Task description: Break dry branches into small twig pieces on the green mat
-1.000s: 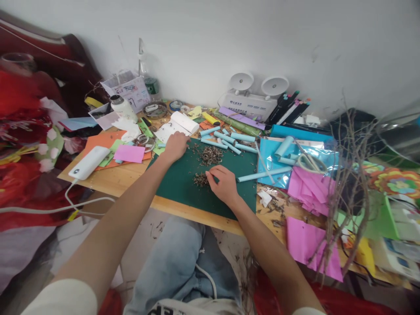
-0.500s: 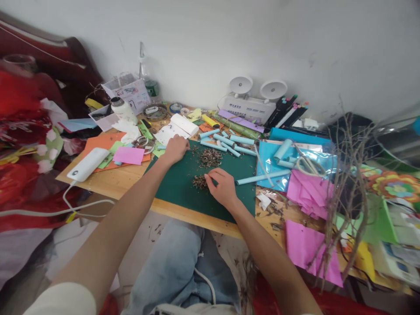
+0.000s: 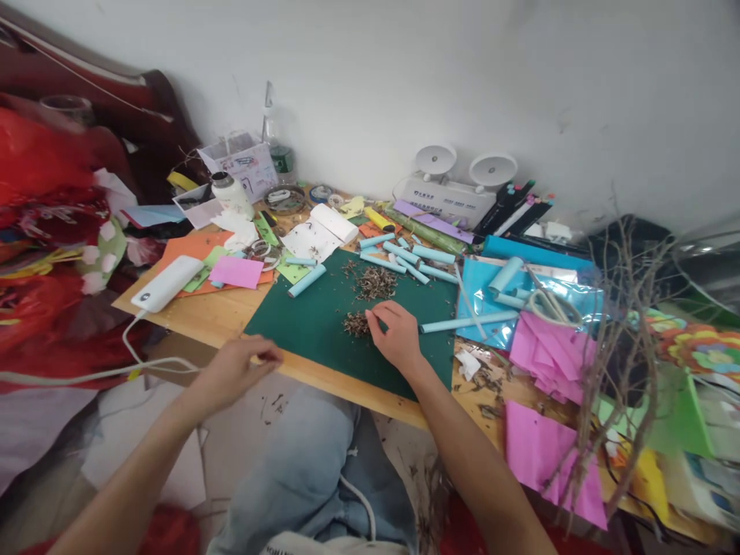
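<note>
My right hand point(image 3: 395, 333) rests on the green cutting mat point(image 3: 306, 327). Its thumb and fingertips pinch at the edge of a small pile of dried, dark brown plant bits point(image 3: 355, 324). Just behind lies a larger pile of the same bits point(image 3: 377, 284). My left hand point(image 3: 240, 371) hovers by the table's front edge, left of the mat, with fingers loosely bent and nothing visible in them. Several light blue paper tubes point(image 3: 433, 255) lie at the mat's back edge. One more blue tube point(image 3: 307, 280) lies on the mat's left corner.
Blue plastic packets point(image 3: 474, 289) with scissors point(image 3: 549, 307) and pink paper point(image 3: 552, 351) lie on the right, beside upright dry twigs point(image 3: 621, 362). A white power bank point(image 3: 167, 284) with a cable sits on the left. A white bottle point(image 3: 231, 193) and an emergency light point(image 3: 451, 196) stand behind.
My left hand has drawn back from the mat's far left edge toward me, uncovering blue tubes there. My right hand stays at the small pile. The view has shifted slightly.
</note>
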The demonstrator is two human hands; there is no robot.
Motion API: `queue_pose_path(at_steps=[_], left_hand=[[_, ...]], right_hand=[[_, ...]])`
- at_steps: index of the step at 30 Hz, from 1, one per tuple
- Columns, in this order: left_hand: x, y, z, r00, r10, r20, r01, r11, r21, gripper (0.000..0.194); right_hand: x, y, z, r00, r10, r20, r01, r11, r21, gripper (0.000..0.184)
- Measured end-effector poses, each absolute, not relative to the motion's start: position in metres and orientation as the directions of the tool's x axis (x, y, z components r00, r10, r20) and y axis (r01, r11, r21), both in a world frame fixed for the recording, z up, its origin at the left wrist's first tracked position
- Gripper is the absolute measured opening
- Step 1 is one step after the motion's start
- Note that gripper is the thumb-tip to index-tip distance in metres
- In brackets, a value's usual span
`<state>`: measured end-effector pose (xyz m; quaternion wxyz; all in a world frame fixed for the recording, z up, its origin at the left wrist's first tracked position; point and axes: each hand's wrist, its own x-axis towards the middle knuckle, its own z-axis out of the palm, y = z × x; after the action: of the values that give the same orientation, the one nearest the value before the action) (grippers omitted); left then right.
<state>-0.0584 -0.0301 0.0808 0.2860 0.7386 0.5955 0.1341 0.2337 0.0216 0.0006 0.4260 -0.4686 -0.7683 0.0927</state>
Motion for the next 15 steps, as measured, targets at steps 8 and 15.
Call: queue_pose_path(at_steps=[8, 15], left_hand=[[-0.07, -0.139, 0.053, 0.235, 0.656, -0.717, 0.972, -0.145, 0.186, 0.034], [0.012, -0.035, 0.057, 0.453, 0.891, 0.017, 0.7, -0.368, 0.612, 0.026]], right_hand=[[0.234, 0.021, 0.005, -0.188, 0.792, 0.58, 0.643, 0.546, -0.537, 0.024], [0.236, 0.023, 0.004, -0.196, 0.795, 0.574, 0.657, 0.541, -0.526, 0.026]])
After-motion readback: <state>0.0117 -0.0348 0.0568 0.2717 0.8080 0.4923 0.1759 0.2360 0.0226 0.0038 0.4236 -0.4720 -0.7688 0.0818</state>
